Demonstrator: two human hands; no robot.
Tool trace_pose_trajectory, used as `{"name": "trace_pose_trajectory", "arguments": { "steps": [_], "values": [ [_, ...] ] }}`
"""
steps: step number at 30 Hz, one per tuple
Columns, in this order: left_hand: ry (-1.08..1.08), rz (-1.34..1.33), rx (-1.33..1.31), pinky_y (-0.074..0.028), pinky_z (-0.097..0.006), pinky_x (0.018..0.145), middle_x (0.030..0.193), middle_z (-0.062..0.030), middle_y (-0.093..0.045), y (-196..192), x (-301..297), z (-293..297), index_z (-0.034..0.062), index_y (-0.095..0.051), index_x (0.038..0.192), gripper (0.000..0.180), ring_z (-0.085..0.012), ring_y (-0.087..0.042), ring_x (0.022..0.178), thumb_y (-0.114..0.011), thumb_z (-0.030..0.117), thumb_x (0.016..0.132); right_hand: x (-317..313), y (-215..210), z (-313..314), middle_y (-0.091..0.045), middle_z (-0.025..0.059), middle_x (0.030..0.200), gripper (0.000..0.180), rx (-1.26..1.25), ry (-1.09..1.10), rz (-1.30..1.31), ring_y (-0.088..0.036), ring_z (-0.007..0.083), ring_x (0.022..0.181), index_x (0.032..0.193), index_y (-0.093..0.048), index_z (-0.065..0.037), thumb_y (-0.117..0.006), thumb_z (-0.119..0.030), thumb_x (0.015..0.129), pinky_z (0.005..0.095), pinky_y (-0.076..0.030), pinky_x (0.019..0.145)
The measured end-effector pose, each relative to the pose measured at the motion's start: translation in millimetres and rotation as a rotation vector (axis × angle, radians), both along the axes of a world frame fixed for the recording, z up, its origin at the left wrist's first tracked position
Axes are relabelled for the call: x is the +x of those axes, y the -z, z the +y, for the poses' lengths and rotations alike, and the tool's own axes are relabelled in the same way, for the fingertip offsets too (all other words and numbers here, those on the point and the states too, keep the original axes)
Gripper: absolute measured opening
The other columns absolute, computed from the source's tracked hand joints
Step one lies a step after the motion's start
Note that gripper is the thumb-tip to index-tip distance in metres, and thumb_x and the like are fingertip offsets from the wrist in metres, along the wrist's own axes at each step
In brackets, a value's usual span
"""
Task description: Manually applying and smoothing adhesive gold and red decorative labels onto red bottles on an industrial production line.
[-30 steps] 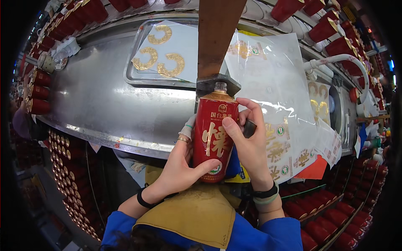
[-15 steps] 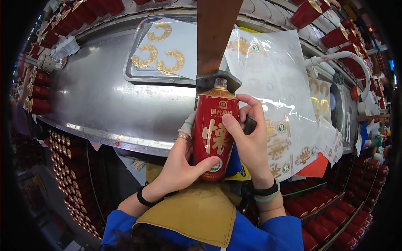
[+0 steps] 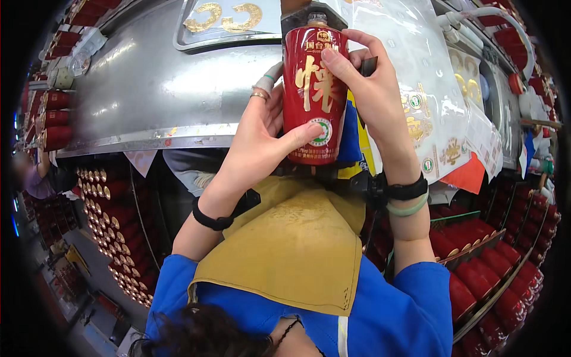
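A red bottle with large gold lettering and a round green-rimmed seal stands upright in front of me, its neck under a dark clamp-like fitting at the top edge. My left hand wraps the bottle's lower left side, thumb across the seal; a ring shows on one finger. My right hand grips the bottle's right side, with fingertips on its shoulder. Both wrists carry bands.
A long steel machine surface runs behind the bottle. Clear sheets of gold stickers lie to the right. Rows of red bottles fill crates at lower right and along the left edge. My mustard apron hangs below.
The bottle and both hands sit higher and closer in view than before; both hands keep the same grip on it.
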State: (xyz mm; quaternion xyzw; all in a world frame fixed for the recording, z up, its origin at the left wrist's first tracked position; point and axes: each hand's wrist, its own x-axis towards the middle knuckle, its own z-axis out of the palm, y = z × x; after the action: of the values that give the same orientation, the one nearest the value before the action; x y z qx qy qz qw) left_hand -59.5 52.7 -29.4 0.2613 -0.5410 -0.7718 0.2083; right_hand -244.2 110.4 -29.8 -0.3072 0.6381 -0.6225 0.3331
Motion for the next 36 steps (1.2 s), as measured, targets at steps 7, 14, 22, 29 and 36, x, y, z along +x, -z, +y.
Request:
{"name": "trace_pose_trajectory", "arguments": {
  "steps": [7,14,22,29,36],
  "values": [
    [0.008,-0.003,-0.040,-0.044,-0.041,0.117,0.151,-0.0214,-0.044,4.2,3.9,3.0,-0.0016,-0.015,0.161,0.100,-0.0255,-0.051,0.138,-0.083,0.011,0.089,1.0,6.7,2.3,-0.055,-0.0015,0.083,0.066,-0.020,-0.009,0.039,-0.054,0.0053,0.073,0.135,-0.051,0.007,-0.084,-0.026,0.089,0.0208,-0.048,0.063],
    [-0.003,0.029,-0.029,-0.043,-0.042,0.118,0.152,-0.0214,-0.042,1.4,2.9,3.1,-0.0020,-0.014,0.161,0.101,-0.0254,-0.049,0.140,-0.084,0.011,0.088,-0.2,6.3,-0.6,-0.055,-0.0009,0.084,0.067,-0.002,-0.013,0.061,-0.054,0.0056,0.074,0.136,-0.051,0.007,-0.085,-0.027,0.089,0.0211,-0.048,0.062],
    [-0.012,0.039,-0.050,-0.042,-0.041,0.119,0.157,-0.0214,-0.037,3.3,3.6,8.6,-0.0030,-0.012,0.162,0.102,-0.0259,-0.046,0.142,-0.082,0.003,0.087,-0.4,6.7,0.0,-0.054,-0.0011,0.084,0.067,-0.005,-0.006,0.057,-0.054,0.0058,0.073,0.135,-0.051,0.007,-0.084,-0.028,0.089,0.0209,-0.048,0.063],
    [-0.007,0.038,-0.075,-0.040,-0.042,0.120,0.156,-0.0223,-0.035,5.4,2.4,10.2,-0.0020,-0.007,0.163,0.107,-0.0260,-0.044,0.143,-0.082,0.007,0.088,-8.8,-6.8,4.0,-0.058,0.0031,0.095,0.062,0.036,-0.060,-0.011,-0.058,0.0100,0.083,0.138,-0.050,0.006,-0.080,-0.026,0.093,0.0238,-0.049,0.073],
    [-0.034,0.031,-0.090,-0.035,-0.041,0.122,0.158,-0.0223,-0.034,8.5,6.0,14.2,-0.0023,-0.009,0.162,0.105,-0.0267,-0.041,0.146,-0.082,0.006,0.087,-26.3,-58.7,13.7,-0.073,0.0127,0.104,0.026,-0.261,-0.182,0.841,-0.071,0.0276,0.097,0.110,-0.067,-0.001,-0.067,0.008,0.086,0.0376,-0.057,0.086]
  ]
}}
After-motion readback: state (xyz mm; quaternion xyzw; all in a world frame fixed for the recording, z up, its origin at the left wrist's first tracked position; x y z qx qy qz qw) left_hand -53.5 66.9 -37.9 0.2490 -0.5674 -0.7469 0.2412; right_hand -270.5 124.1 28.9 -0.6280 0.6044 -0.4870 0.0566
